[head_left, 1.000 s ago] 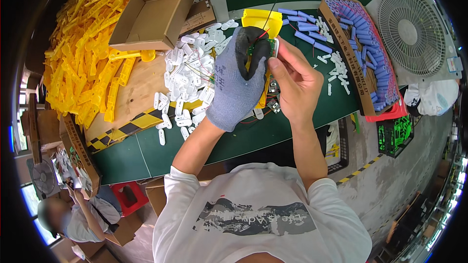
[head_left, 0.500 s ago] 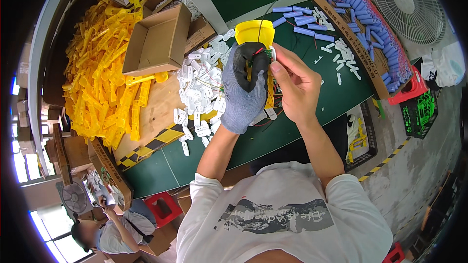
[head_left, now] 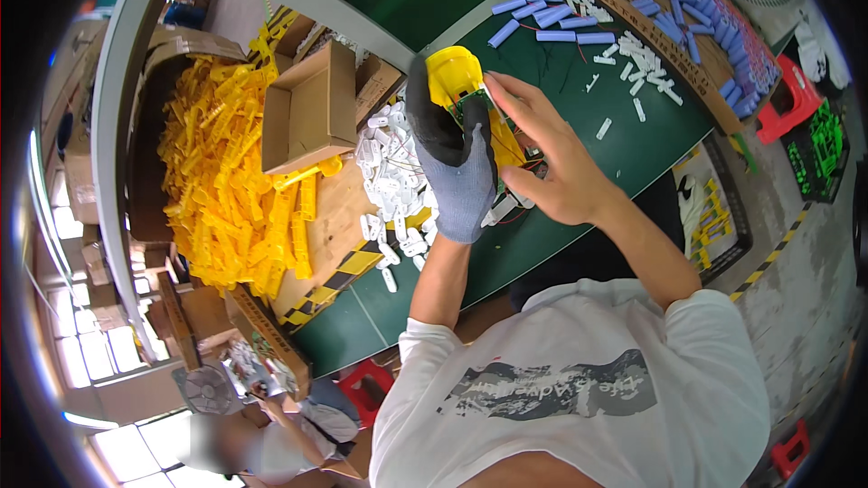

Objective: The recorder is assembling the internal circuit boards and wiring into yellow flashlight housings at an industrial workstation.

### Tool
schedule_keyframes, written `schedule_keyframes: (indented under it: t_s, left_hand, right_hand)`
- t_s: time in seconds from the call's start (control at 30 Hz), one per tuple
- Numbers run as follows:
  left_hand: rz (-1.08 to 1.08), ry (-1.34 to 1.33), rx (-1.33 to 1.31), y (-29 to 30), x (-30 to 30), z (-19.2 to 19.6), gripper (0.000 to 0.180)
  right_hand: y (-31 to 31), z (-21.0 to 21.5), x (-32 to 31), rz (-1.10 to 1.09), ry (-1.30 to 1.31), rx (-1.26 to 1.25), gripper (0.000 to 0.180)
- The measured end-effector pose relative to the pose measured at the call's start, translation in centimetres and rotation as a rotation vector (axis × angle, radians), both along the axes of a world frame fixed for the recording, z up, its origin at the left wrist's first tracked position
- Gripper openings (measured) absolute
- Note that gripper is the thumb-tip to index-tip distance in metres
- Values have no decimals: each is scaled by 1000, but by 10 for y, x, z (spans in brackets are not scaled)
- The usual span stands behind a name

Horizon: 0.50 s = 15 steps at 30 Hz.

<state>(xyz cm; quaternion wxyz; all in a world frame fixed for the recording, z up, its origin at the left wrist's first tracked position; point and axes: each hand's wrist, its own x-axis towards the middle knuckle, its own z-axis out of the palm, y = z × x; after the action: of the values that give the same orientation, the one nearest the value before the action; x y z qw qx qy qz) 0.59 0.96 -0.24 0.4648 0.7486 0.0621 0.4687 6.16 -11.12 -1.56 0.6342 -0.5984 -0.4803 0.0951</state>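
Note:
My left hand (head_left: 457,172), in a grey knit glove with black-coated fingers, is closed round a yellow plastic housing (head_left: 453,69) over the table. A small green circuit board (head_left: 459,108) shows at the housing, by the gloved thumb. My bare right hand (head_left: 562,161) is at the housing's right side, fingers stretched out and thumb apart. Its fingertips are near or against the edge; I cannot tell whether they press on it. Thin wires show below the housing, partly hidden by my hands. Just left of the glove lies a heap of white plastic pieces (head_left: 389,163).
Yellow plastic parts (head_left: 226,190) are piled at left beside an open cardboard box (head_left: 312,113). Blue-purple cylindrical cells (head_left: 553,16) and small white pieces (head_left: 642,63) lie on the green table (head_left: 624,140). A carton of cells (head_left: 696,81) stands far right. Another person sits lower left.
The view has shifted, moving the scene. My right hand has opened from a pinch at the housing to outstretched fingers. The left hand's grip has turned, showing more of the yellow housing.

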Motion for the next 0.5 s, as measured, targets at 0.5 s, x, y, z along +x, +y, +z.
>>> schedule_keyframes:
  t_s: [0.5]
  left_hand:
    - [356, 231, 318, -36, -74, -13, 78]
  right_hand:
    - [-58, -58, -6, 98, 281, -238, 46]
